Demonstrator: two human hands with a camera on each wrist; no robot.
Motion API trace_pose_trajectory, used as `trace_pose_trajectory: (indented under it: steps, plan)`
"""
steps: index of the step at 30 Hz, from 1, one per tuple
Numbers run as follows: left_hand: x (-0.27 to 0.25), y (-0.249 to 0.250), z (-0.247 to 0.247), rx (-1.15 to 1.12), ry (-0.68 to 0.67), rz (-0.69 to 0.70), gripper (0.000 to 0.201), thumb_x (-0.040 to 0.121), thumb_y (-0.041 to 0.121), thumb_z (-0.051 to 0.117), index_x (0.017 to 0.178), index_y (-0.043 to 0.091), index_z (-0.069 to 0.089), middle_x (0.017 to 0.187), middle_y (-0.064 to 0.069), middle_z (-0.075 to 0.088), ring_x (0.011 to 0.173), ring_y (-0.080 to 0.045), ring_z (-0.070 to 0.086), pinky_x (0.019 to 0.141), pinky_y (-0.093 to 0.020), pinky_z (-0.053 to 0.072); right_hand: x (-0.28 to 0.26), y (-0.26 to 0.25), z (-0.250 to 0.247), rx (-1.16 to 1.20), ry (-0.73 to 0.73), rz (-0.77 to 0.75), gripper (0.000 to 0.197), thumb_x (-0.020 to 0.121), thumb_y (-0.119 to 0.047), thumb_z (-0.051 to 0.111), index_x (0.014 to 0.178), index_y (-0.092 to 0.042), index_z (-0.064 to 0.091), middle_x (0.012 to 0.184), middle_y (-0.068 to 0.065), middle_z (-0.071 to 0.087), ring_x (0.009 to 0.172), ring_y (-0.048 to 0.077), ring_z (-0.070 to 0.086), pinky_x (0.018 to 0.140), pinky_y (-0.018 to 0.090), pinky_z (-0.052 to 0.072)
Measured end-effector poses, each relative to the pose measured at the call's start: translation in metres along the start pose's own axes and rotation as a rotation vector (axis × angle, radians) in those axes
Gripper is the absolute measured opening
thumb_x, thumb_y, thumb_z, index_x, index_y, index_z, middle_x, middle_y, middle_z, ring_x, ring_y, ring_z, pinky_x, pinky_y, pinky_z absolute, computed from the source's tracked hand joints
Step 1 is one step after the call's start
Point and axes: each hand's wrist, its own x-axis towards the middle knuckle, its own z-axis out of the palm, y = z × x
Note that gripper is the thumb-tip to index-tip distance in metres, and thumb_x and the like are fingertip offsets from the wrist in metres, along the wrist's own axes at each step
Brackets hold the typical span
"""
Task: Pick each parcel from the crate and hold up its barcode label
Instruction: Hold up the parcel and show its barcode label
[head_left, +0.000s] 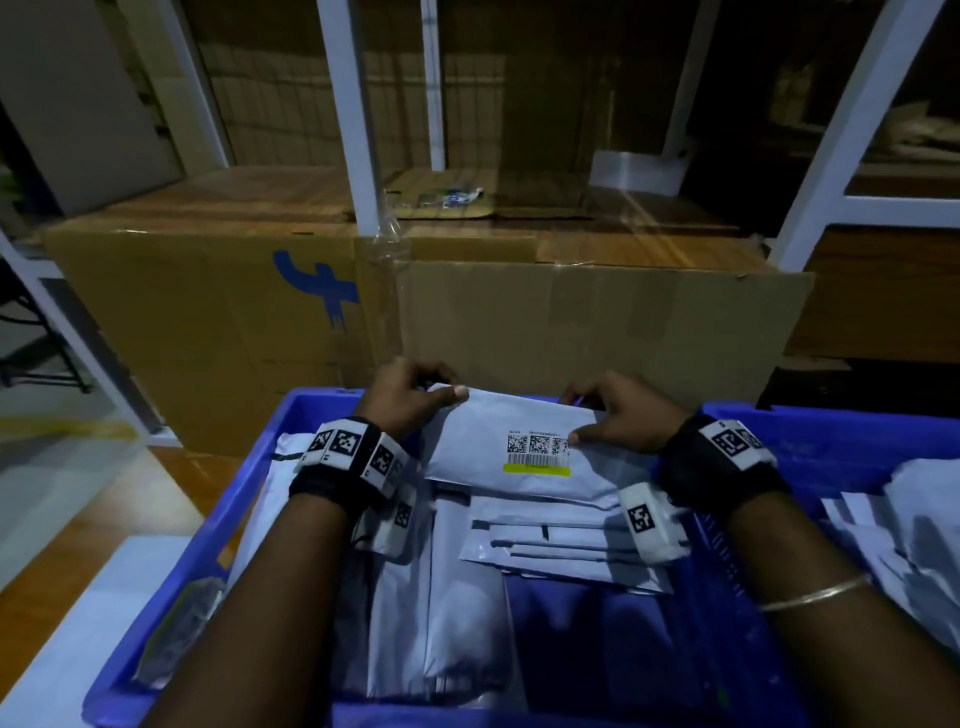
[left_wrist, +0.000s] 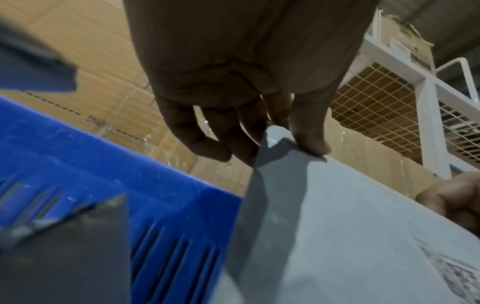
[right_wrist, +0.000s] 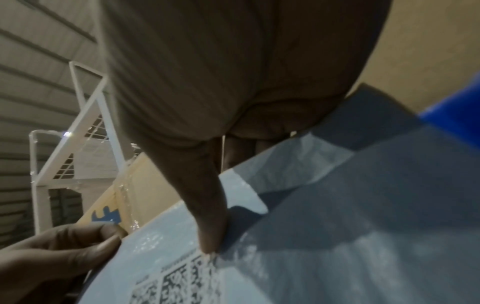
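A white poly-mailer parcel (head_left: 488, 441) is held tilted above the far end of the blue crate (head_left: 244, 499), label side toward me. Its barcode label (head_left: 537, 453) shows square codes, a barcode and a yellow strip. My left hand (head_left: 415, 392) pinches the parcel's top left corner (left_wrist: 280, 148), thumb on top. At the parcel's right edge my right hand (head_left: 618, 415) grips it, thumb (right_wrist: 210, 232) pressed beside the label (right_wrist: 176, 281). Several more white parcels (head_left: 545, 535) lie stacked in the crate beneath.
A second blue crate (head_left: 852, 457) with white parcels (head_left: 924, 530) stands to the right. Large cardboard boxes (head_left: 208, 322) rise just behind the crates. White metal rack posts (head_left: 353, 114) stand beyond. The orange floor (head_left: 62, 540) lies at the left.
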Motion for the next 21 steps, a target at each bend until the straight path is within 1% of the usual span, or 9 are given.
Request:
trace_pose_trajectory:
  steps: [1,4,6,8,10,14,16,18,21]
  plan:
    - [0.001,-0.001,-0.001,-0.006,0.021,0.010,0.012,0.082,0.023,0.076,0.072,0.019,0.070,0.050,0.013,0.060,0.049,0.001,0.049,0.051,-0.019,0.037,0.001,-0.001,-0.003,-0.021,-0.007,0.001,0.025,0.073,-0.015,0.082,0.095,-0.021,0.069,0.089,0.001,0.073,0.085,0.018,0.068,0.076,0.031,0.051]
    - [0.004,-0.009,-0.004,-0.053,0.110,-0.014,0.013,0.074,0.041,0.072,0.069,0.028,0.069,0.068,-0.005,0.067,0.063,-0.015,0.056,0.060,-0.030,0.043,0.002,-0.005,-0.010,-0.094,-0.034,-0.010,0.028,0.073,-0.011,0.080,0.098,-0.019,0.069,0.088,0.000,0.069,0.082,0.017,0.064,0.068,0.026,0.044]
    - [0.005,-0.012,-0.005,-0.068,0.140,-0.033,0.015,0.070,0.043,0.071,0.070,0.028,0.070,0.071,-0.003,0.067,0.067,-0.017,0.058,0.063,-0.033,0.045,0.001,-0.004,-0.015,-0.108,-0.040,-0.004,0.026,0.075,-0.012,0.080,0.098,-0.018,0.069,0.090,0.000,0.069,0.084,0.016,0.063,0.068,0.025,0.044]
    - [0.004,-0.010,-0.005,-0.072,0.129,-0.029,0.011,0.073,0.037,0.074,0.071,0.027,0.071,0.070,0.000,0.067,0.067,-0.017,0.057,0.064,-0.033,0.044,-0.003,0.000,-0.018,-0.130,-0.052,0.005,0.029,0.075,-0.014,0.081,0.101,-0.018,0.069,0.095,0.000,0.069,0.087,0.015,0.063,0.071,0.026,0.045]
    - [0.004,-0.007,-0.005,-0.069,0.118,-0.032,0.009,0.077,0.030,0.076,0.070,0.029,0.070,0.070,-0.003,0.067,0.066,-0.018,0.057,0.064,-0.033,0.045,-0.008,0.004,-0.019,-0.148,-0.090,0.020,0.035,0.072,-0.019,0.084,0.104,-0.022,0.068,0.098,0.000,0.071,0.090,0.016,0.065,0.077,0.030,0.050]
    - [0.002,0.000,-0.003,-0.051,0.106,-0.017,0.008,0.072,0.038,0.069,0.065,0.033,0.068,0.075,-0.007,0.071,0.073,-0.031,0.064,0.067,-0.041,0.051,-0.015,0.006,-0.015,-0.114,-0.102,0.047,0.040,0.071,-0.024,0.085,0.106,-0.026,0.067,0.096,0.001,0.073,0.088,0.014,0.068,0.079,0.034,0.054]
    - [0.001,0.002,-0.003,-0.054,0.093,0.000,0.009,0.072,0.038,0.068,0.065,0.033,0.067,0.075,-0.007,0.071,0.071,-0.026,0.063,0.066,-0.041,0.051,-0.014,0.001,-0.010,-0.137,-0.095,0.020,0.039,0.072,-0.028,0.085,0.106,-0.024,0.067,0.093,0.002,0.073,0.085,0.018,0.067,0.076,0.035,0.053]
    - [-0.001,0.005,-0.002,-0.063,0.087,0.006,0.009,0.073,0.038,0.068,0.066,0.032,0.067,0.075,-0.012,0.070,0.068,-0.019,0.059,0.063,-0.036,0.048,-0.010,-0.005,-0.005,-0.168,-0.069,-0.002,0.037,0.073,-0.034,0.083,0.104,-0.024,0.067,0.095,0.001,0.071,0.087,0.019,0.066,0.074,0.032,0.050]
    - [-0.002,0.007,-0.001,-0.081,0.079,0.018,0.016,0.080,0.025,0.075,0.067,0.031,0.066,0.074,-0.010,0.069,0.070,-0.014,0.059,0.066,-0.033,0.046,-0.001,-0.017,0.003,-0.142,-0.031,-0.020,0.036,0.074,-0.040,0.082,0.103,-0.026,0.067,0.095,-0.003,0.070,0.086,0.015,0.064,0.073,0.030,0.049]
